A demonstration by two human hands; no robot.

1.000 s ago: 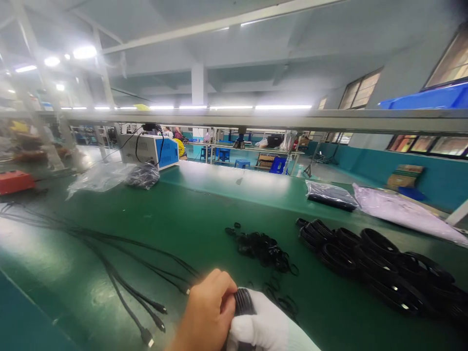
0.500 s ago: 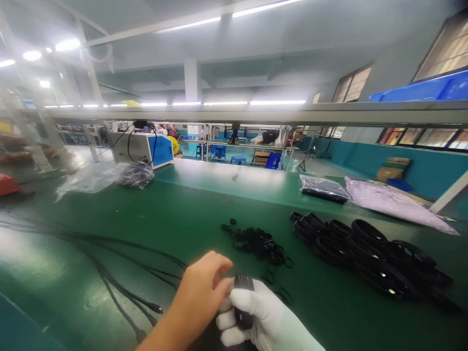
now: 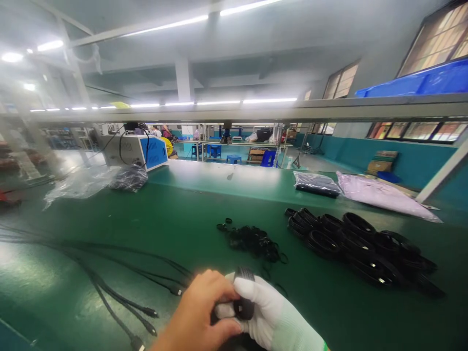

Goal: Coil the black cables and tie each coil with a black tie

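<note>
Low in the middle of the view, my right hand (image 3: 270,317) wears a white glove and is closed around a black coiled cable (image 3: 243,292). My bare left hand (image 3: 201,314) is curled against the same coil from the left, its fingers pressed on it. Just beyond the hands lies a small heap of black rubber bands (image 3: 256,241) on the green table (image 3: 190,214). Loose black cables (image 3: 120,265) with plugs at their ends stretch across the table to the left of my left hand.
A row of coiled black cables (image 3: 358,243) lies at the right. Behind it are a bagged black bundle (image 3: 316,184) and a pink plastic sheet (image 3: 380,195). A blue-and-white machine (image 3: 141,151) and clear plastic bags (image 3: 87,180) stand at the back left. A metal rail (image 3: 256,113) crosses overhead.
The view has swung a little to the right. My left hand opened off the coil half a second ago and has closed on it again, while the gloved right hand kept its hold.
</note>
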